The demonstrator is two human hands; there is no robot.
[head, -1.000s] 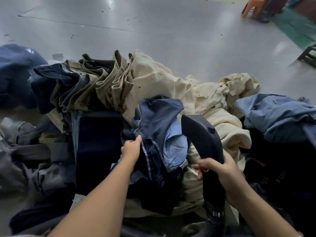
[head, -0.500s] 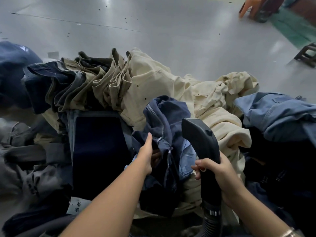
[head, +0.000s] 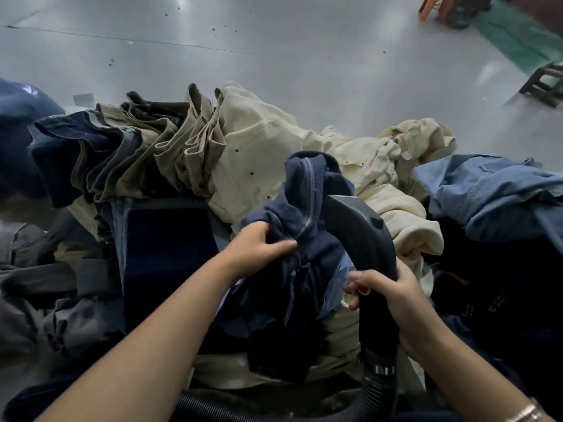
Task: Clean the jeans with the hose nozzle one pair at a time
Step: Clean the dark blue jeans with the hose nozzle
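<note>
Bunched higher than a moment ago, the navy jeans (head: pixel 307 208) sit atop the heap, left hand (head: pixel 259 248) clamped on them, right hand (head: pixel 393 296) gripping the nozzle (head: pixel 359 236) alongside, ready for cleaning.

Light is dim and cool overall. A pale streak of glare runs down the grey floor (head: pixel 274 50) toward twelve o'clock, with a softer bright patch toward two o'clock. The clothes pile (head: pixel 274 153) is evenly lit on its cream folds, while its dark fabrics at four and eight o'clock sink into shadow. Wide-angle bending stretches the edges, and detail looks soft and slightly smeared throughout.
</note>
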